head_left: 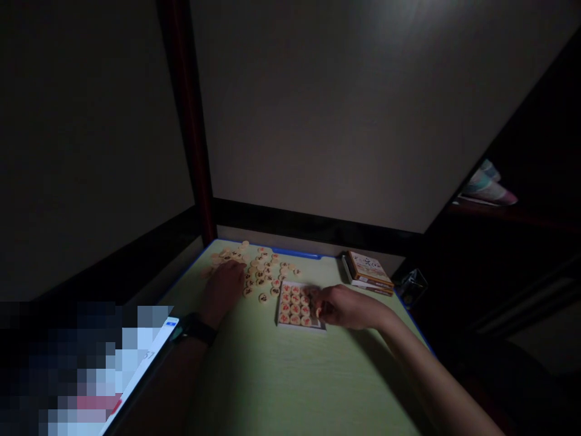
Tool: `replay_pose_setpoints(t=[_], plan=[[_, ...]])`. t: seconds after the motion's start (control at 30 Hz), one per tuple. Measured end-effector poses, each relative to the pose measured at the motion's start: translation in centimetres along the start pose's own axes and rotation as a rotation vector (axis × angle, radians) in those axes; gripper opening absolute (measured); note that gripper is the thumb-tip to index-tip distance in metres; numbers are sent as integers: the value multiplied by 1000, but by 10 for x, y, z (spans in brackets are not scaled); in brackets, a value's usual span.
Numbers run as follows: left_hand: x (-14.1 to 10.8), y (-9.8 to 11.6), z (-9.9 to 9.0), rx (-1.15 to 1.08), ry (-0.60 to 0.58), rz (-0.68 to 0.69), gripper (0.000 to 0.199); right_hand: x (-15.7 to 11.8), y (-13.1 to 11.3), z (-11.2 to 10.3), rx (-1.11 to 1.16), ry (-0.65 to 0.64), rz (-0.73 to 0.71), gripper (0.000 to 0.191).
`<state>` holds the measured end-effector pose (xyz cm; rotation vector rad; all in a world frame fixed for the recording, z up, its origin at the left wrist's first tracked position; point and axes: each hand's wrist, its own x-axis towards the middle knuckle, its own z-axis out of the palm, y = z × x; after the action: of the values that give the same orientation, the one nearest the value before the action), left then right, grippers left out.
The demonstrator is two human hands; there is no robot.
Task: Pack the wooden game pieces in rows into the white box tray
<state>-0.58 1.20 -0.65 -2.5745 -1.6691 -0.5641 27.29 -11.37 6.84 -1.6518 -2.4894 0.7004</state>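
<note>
Loose round xiangqi pieces (pixel 260 281), marked in dark or red characters, lie scattered at the table's far left. Over the left part of this pile is my left hand (pixel 227 283); it is dim, and its fingers are hidden under it. A shallow tray (pixel 302 328) stands right of the pile, with red-marked xiangqi pieces (pixel 295 300) set flat in rows inside. My right hand (pixel 342 306) is at the tray's right side, its fingers closed in a pinch. A piece shows at these fingertips, partly covered and blurred.
The green table (pixel 267 375) has a blue edge and stands against a wall. Stacked boxes or books (pixel 370 269) lie at its back right corner. Beyond that corner is a dark, shiny bag or box (pixel 413 287). A lit screen (pixel 152 354) is at the lower left.
</note>
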Motion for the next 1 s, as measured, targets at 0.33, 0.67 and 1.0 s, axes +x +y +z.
replay_pose_setpoints(t=[0.33, 0.67, 1.0], plan=[[-1, -6, 3, -16, 18, -12, 35, 13, -1, 12, 8, -56, -134, 21], [0, -7, 6, -50, 56, -7, 35, 12, 6, 12, 88, -48, -69, 41], [0, -4, -12, -108, 332, -327, 37, 9, 10, 4, 33, 121, -161, 27]])
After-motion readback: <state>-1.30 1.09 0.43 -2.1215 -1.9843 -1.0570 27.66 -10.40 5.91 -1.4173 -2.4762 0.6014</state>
